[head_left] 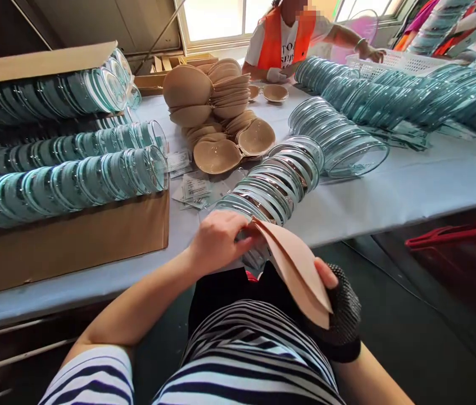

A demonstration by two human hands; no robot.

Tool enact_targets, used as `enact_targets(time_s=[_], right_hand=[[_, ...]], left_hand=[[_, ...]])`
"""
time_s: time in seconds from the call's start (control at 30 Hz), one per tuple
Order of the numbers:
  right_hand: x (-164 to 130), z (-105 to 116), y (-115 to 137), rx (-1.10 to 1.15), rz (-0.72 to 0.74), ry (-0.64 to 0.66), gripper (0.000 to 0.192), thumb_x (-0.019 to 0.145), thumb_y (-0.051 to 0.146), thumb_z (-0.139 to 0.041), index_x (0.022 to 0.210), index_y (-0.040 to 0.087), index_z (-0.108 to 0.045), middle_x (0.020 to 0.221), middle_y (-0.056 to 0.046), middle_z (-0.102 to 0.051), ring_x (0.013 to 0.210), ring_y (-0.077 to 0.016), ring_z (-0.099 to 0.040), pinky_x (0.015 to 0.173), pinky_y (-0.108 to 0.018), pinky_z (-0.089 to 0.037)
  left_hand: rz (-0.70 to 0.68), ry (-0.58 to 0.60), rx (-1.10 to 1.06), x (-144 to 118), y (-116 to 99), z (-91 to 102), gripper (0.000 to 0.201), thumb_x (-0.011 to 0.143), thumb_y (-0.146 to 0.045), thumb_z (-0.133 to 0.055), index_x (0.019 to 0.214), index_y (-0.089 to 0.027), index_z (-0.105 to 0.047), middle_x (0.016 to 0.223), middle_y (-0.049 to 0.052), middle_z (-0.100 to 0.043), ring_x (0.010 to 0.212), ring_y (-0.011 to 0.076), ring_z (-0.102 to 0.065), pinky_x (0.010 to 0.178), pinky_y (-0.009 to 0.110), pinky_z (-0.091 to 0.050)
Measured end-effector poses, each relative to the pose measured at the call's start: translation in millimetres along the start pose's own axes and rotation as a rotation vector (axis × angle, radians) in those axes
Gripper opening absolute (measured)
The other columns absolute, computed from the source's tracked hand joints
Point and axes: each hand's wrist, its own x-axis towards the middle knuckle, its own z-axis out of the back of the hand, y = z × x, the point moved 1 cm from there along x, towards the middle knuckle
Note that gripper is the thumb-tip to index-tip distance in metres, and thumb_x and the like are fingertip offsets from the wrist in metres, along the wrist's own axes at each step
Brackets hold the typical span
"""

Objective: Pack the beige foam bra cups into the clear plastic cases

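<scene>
A beige stick-on bra [294, 264], its two cups folded together, is held over my lap. My right hand [343, 304], in a black fingerless mesh glove, grips its lower right end with the thumb on top. My bare left hand [223, 239] pinches the narrow upper end where the cups join; its fingertips are partly hidden. Just beyond that hand, a row of nested clear plastic shells [275, 180] lies along the table. Behind it rests a pile of beige bras [216, 154], their glossy inner sides showing on the nearest pair.
On the left, a cardboard box [94, 230] bears long rows of clear shells [64, 177]. Printed labels [195, 188] lie near the bra pile. More shells [389, 104] fill the right of the table [423, 180]. Across it, a person in an orange vest [273, 42] reaches toward a white basket [406, 62].
</scene>
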Motion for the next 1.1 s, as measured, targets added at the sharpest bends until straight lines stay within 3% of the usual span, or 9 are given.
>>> enact_targets(time_s=[0.2, 0.3, 0.4, 0.5, 0.57, 0.67, 0.83, 0.93, 1.1], right_hand=[[-15.3, -2.4, 6.3, -0.025, 0.049, -0.047, 0.058, 0.087, 0.029, -0.053, 0.144, 0.033, -0.038, 0.100, -0.005, -0.066, 0.081, -0.0227, -0.067, 0.065, -0.033, -0.055], [-8.6, -5.0, 8.8, -0.066, 0.014, -0.101, 0.058, 0.087, 0.029, -0.052, 0.144, 0.033, -0.038, 0.100, -0.005, -0.066, 0.083, -0.0245, -0.067, 0.067, -0.034, -0.055], [3.6, -5.2, 15.8, -0.155, 0.048, -0.017, 0.060, 0.085, 0.031, -0.053, 0.144, 0.029, -0.042, 0.098, -0.007, -0.067, 0.079, -0.0249, -0.068, 0.064, -0.034, -0.055], [15.6, 5.8, 23.8, -0.174, 0.074, 0.140, 0.059, 0.085, 0.030, -0.053, 0.144, 0.026, -0.046, 0.108, -0.010, -0.068, 0.086, -0.0245, -0.070, 0.069, -0.032, -0.056], [24.7, 17.6, 28.0, -0.141, 0.057, 0.221, 0.059, 0.086, 0.029, -0.052, 0.144, 0.025, -0.046, 0.119, -0.009, -0.067, 0.095, -0.0243, -0.070, 0.076, -0.031, -0.057], [47.0, 25.5, 35.1, -0.181, 0.022, 0.321, 0.061, 0.086, 0.031, -0.054, 0.145, 0.027, -0.042, 0.121, -0.007, -0.068, 0.093, -0.0241, -0.071, 0.077, -0.032, -0.057], [100.1, -3.0, 53.8, -0.414, 0.031, 0.538, 0.052, 0.087, 0.038, -0.053, 0.137, 0.025, -0.050, 0.109, -0.009, -0.073, 0.081, -0.0258, -0.072, 0.064, -0.031, -0.051], [114.3, -10.5, 55.7, -0.486, 0.015, 0.530, 0.049, 0.088, 0.040, -0.052, 0.133, 0.020, -0.053, 0.108, -0.012, -0.072, 0.085, -0.0274, -0.071, 0.064, -0.031, -0.047], [95.7, -8.9, 30.1, -0.489, -0.011, 0.445, 0.044, 0.085, 0.043, -0.056, 0.121, 0.018, -0.060, 0.091, -0.010, -0.074, 0.072, -0.0237, -0.069, 0.058, -0.027, -0.042]], left_hand=[[-0.037, -0.222, -0.159, -7.2, 4.9, -8.0, 0.032, 0.070, -0.037, -0.080, 0.091, -0.024, -0.060, 0.085, 0.003, -0.067, 0.080, 0.0201, -0.063, 0.078, 0.031, -0.047], [0.049, -0.267, -0.335, -11.5, 2.8, -13.7, 0.045, 0.061, -0.035, -0.086, 0.096, -0.025, -0.061, 0.088, 0.003, -0.068, 0.081, 0.0202, -0.064, 0.083, 0.034, -0.049], [0.102, -0.314, -0.445, -13.0, 3.5, -16.6, 0.055, 0.051, -0.031, -0.091, 0.098, -0.025, -0.062, 0.089, 0.003, -0.068, 0.084, 0.0218, -0.063, 0.089, 0.038, -0.048], [0.042, -0.362, -0.396, -10.3, 5.8, -12.4, 0.058, 0.048, -0.031, -0.093, 0.097, -0.025, -0.063, 0.094, 0.005, -0.066, 0.101, 0.0270, -0.061, 0.100, 0.043, -0.043], [0.014, -0.323, -0.346, -6.5, 5.0, -7.0, 0.065, 0.047, -0.035, -0.093, 0.103, -0.024, -0.063, 0.108, 0.008, -0.064, 0.117, 0.0309, -0.055, 0.107, 0.046, -0.038], [-0.016, -0.134, -0.325, 0.0, -3.2, -0.8, 0.080, 0.050, -0.040, -0.092, 0.122, -0.025, -0.059, 0.132, 0.012, -0.056, 0.130, 0.0339, -0.047, 0.113, 0.047, -0.032], [-0.031, -0.084, -0.407, 2.9, -14.2, 3.2, 0.092, 0.048, -0.032, -0.094, 0.131, -0.026, -0.056, 0.141, 0.011, -0.053, 0.134, 0.0347, -0.046, 0.116, 0.046, -0.031], [-0.014, -0.086, -0.389, -2.0, -3.1, 6.4, 0.092, 0.045, -0.034, -0.094, 0.129, -0.026, -0.059, 0.145, 0.012, -0.051, 0.137, 0.0355, -0.042, 0.117, 0.049, -0.028], [0.171, 0.015, -0.459, -11.7, 28.1, 7.7, 0.081, 0.055, -0.039, -0.090, 0.129, -0.029, -0.061, 0.151, 0.011, -0.042, 0.146, 0.0365, -0.024, 0.119, 0.056, -0.009]])
